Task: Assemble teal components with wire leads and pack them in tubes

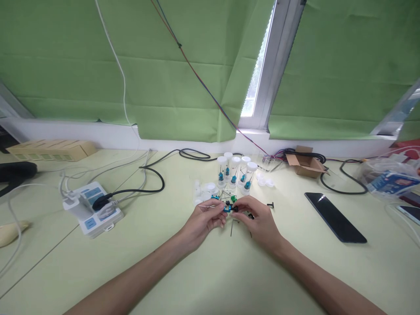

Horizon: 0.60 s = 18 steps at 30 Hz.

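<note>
Over the pale green table my two hands meet at small parts. My left hand [210, 215] pinches a small blue metallic part [227, 209], and a thin metal rod shows beside its fingers. Thumb and forefinger of my right hand [254, 214] grip a small black part [234, 209] that touches the blue one. Just beyond my fingertips lie a green piece [233, 198], another blue piece [215, 197] and several thin metal pins [226, 192]. A small black T-shaped piece [270, 204] rests right of my right hand. The exact kind of these parts is too small to make out.
Several clear vials with white caps [235, 170], holding blue pieces, stand behind my hands. White caps [210, 189] lie nearby. A power strip [93, 210] with cables is at left. At right are a black phone [334, 217], a cardboard box [305, 164] and a clear bag [389, 177].
</note>
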Available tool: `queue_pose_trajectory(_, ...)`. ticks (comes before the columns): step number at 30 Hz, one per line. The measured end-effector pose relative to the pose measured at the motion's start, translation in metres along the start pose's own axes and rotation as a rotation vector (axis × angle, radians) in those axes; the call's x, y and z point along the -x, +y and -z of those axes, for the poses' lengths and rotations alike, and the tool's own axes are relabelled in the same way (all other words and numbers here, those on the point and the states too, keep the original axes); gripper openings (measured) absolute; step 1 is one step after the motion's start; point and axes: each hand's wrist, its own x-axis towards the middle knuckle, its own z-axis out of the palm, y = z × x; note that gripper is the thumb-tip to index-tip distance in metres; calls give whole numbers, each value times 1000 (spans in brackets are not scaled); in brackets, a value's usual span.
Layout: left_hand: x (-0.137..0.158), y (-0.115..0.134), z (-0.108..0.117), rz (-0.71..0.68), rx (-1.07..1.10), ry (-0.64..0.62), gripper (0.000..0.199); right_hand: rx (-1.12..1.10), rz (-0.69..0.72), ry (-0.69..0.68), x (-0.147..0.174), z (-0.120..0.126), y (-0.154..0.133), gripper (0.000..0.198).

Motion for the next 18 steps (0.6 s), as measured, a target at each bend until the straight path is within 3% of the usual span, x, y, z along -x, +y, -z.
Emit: queue_pose_trajectory(18,5,3,-2,-68,-111,-79,18,-172,-239,-70,0,-2,-5,20)
